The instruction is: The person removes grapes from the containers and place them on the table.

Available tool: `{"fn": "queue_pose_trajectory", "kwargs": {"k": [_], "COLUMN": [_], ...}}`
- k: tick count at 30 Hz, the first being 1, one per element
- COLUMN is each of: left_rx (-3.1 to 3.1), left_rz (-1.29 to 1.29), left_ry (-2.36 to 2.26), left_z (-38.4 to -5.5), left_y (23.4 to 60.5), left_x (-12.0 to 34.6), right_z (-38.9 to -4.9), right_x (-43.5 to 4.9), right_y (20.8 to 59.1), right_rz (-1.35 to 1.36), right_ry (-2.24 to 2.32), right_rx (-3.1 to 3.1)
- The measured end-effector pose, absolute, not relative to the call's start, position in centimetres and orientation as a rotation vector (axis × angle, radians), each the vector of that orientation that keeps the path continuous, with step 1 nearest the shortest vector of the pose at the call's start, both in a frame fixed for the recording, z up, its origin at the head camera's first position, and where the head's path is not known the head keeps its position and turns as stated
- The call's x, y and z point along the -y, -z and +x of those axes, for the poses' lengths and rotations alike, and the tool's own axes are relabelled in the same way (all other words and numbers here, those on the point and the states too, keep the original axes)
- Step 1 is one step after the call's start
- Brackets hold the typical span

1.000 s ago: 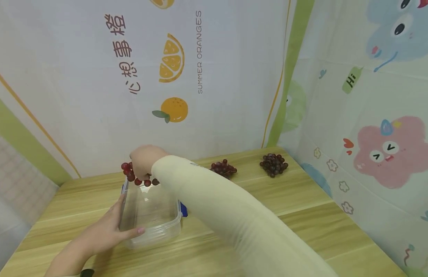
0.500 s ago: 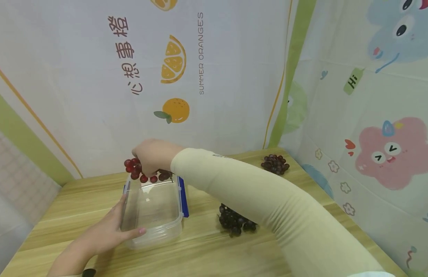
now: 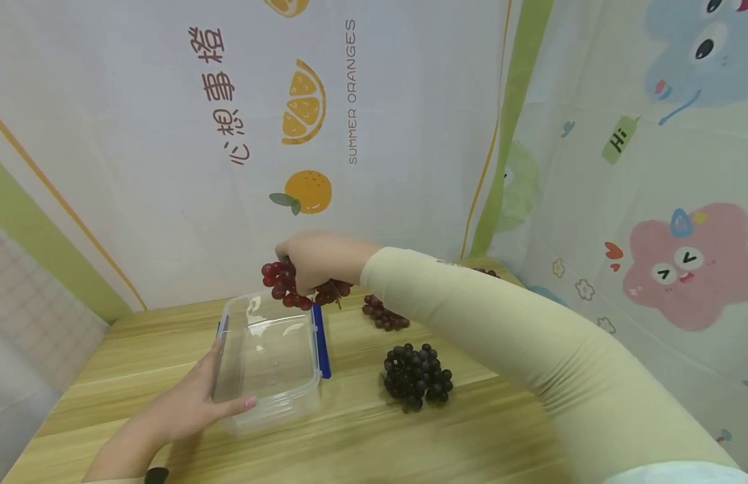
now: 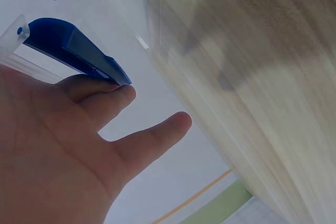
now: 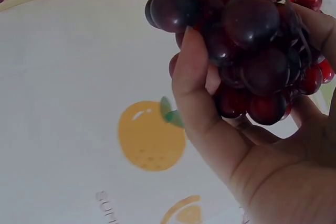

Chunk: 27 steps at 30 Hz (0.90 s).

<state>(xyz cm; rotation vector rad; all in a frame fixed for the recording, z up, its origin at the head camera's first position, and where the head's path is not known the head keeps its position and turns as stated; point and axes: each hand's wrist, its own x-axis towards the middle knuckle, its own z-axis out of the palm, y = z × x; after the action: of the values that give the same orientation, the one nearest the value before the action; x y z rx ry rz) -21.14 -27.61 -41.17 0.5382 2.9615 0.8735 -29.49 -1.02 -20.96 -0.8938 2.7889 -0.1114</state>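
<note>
My right hand [image 3: 322, 259] holds a bunch of red grapes [image 3: 279, 277] in the air, just past the far right corner of a clear plastic container [image 3: 277, 395]. In the right wrist view, the fingers and thumb curl around the grapes [image 5: 249, 22] from below. My left hand [image 3: 183, 403] rests against the container's left side, thumb lying over its near rim. Its fingers are fairly straight in the left wrist view, with fingertips touching a blue latch [image 4: 68, 43]. Another blue latch [image 3: 322, 346] sticks out on the container's right side. No lid covers the container.
To the right of the container, a dark grape bunch [image 3: 414, 375] and a smaller reddish bunch [image 3: 382, 316] lie on the wooden table [image 3: 349, 430]. A farther bunch [image 3: 487, 272] is mostly hidden by my right sleeve. A printed curtain [image 3: 398, 202] stands behind the table.
My right hand has moved right with the red grapes, from over the container's far end to beyond its right edge. The dark bunch has come out from behind the arm. My left hand stays put.
</note>
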Motion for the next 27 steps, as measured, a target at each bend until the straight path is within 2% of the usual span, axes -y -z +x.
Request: {"fn": "queue_pose_trajectory", "kwargs": {"k": [15,27], "left_rx": [-2.95,-2.967], "left_rz": [0.527,0.497], "left_ry": [-0.825,-0.745], "left_z": [-21.0,-20.9], "left_y": [40.9,40.6], "left_x": [27.5,27.4], "right_z": [-31.3,-31.6], "right_x": [-5.9,-11.3], "right_y": [20.4,20.7], "right_rz": [-0.747,-0.677], "right_ry": [0.072,0.106], "right_rx": [-2.855,-2.872]}}
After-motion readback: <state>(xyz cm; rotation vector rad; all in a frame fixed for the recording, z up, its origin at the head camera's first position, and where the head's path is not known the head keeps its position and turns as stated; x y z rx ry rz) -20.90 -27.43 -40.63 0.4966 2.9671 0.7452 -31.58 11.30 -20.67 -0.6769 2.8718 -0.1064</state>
